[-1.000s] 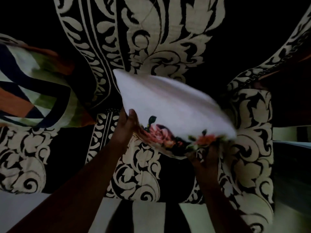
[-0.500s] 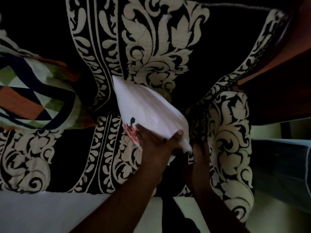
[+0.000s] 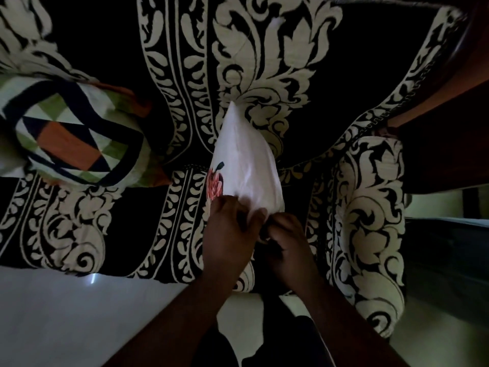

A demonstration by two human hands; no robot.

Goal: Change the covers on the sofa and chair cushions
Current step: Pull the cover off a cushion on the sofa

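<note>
We're in a home, a dim living room by the look of it: a sofa [image 3: 264,75] upholstered in black with cream scrollwork fills the view, padded armrest [image 3: 370,207] at its right edge, a geometric throw cushion [image 3: 71,136] (green, orange, navy) resting at the left end of its seat, pale floor [image 3: 79,313] below.

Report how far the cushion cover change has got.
Looks done: a geometric green, orange and navy cushion lies covered on the black-and-cream patterned sofa. In hand: the white cushion with a pink flower print stands on end on the seat; the left hand and right hand grip its near end, seemingly closing the cover. Left: finishing that closure; other cushions aren't visible.
</note>
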